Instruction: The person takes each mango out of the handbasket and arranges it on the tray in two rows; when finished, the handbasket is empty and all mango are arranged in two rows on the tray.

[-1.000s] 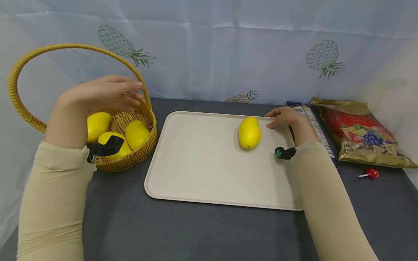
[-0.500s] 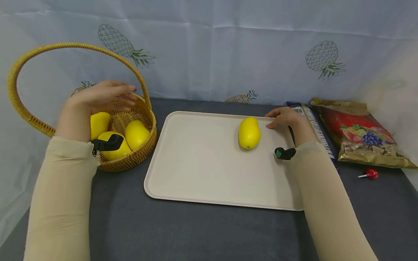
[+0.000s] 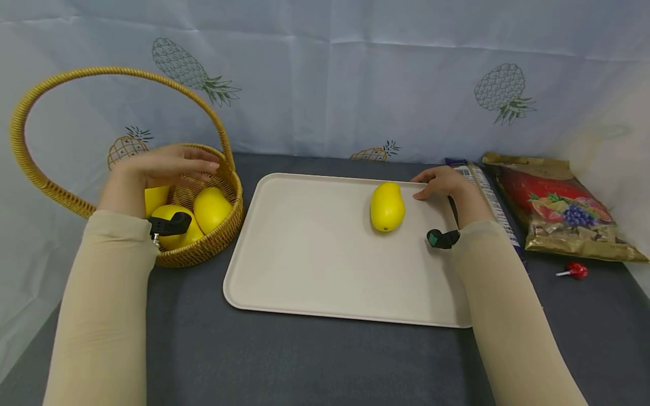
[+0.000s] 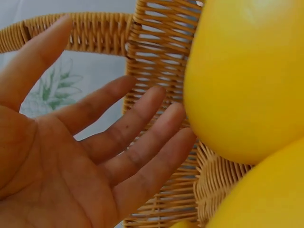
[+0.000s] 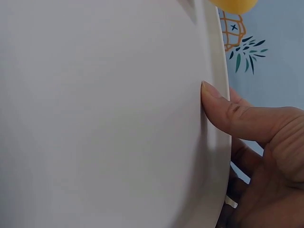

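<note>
A woven basket (image 3: 215, 242) with a tall looped handle stands at the left and holds several yellow mangoes (image 3: 212, 210). My left hand (image 3: 165, 164) hovers over the basket's opening, fingers spread and holding nothing. In the left wrist view its fingertips are close to one mango (image 4: 247, 85); whether they touch cannot be told. On the beige tray (image 3: 325, 259) lies a single mango (image 3: 387, 207), near the far right part. My right hand (image 3: 447, 183) grips the tray's far right rim (image 5: 219, 128), thumb inside and the other fingers behind the rim.
To the right of the tray lie a blue-and-white packet (image 3: 487, 192) and a red-and-gold bag (image 3: 569, 208) with fruit pictures. A red lollipop (image 3: 576, 270) is in front of the bag. A pineapple-print cloth (image 3: 325, 84) hangs behind the dark tabletop (image 3: 304, 361).
My left hand has come down lower and slightly right over the basket. The right hand keeps its grip on the tray, and the mangoes lie where they were.
</note>
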`<state>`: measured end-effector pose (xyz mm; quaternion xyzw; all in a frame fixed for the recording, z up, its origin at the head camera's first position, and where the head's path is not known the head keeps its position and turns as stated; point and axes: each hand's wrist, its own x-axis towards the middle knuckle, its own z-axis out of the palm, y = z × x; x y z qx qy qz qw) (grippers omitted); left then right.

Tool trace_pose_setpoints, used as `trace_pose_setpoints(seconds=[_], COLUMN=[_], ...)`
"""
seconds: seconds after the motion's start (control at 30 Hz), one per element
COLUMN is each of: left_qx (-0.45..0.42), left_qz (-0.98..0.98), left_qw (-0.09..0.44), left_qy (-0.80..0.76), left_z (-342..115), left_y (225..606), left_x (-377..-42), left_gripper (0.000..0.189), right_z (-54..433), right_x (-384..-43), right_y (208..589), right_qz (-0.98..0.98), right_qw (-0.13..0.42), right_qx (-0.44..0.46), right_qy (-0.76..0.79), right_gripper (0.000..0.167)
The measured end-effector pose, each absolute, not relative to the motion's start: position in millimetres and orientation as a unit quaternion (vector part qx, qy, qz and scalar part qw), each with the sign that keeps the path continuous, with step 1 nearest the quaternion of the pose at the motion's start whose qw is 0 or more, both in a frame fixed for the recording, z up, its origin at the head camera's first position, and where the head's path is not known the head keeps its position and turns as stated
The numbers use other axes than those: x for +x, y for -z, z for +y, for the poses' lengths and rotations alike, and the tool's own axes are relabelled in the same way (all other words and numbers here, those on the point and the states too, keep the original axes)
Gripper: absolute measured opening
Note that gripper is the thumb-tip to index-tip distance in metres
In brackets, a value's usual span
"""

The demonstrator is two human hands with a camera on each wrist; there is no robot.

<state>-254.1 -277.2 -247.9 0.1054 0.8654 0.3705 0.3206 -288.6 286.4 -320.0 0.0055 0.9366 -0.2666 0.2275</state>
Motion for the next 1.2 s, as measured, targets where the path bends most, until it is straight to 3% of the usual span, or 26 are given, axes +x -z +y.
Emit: trace_pose_setpoints(seconds=[0.23, 0.7, 1.2], left_qx=[0.128, 0.122, 0.13], left_qz=[0.861, 0.824, 0.829], left_qw=[0.344, 0.457, 0.466], left_qy=[-0.353, -0.312, -0.28], left_z=[-285, -286, -284], left_y=[256, 264, 271], left_x=[-252, -256, -259], left_gripper=[0.073, 0.086, 0.086], right_z=[287, 285, 285], right_x=[-288, -286, -285], right_y=[320, 318, 317], right_qz=[0.937, 0.937, 0.935], right_qw=[0.223, 0.225, 0.23], right_qx=[0.002, 0.007, 0.007], right_qy=[0.268, 0.268, 0.271], right_gripper=[0.06, 0.06, 0.059])
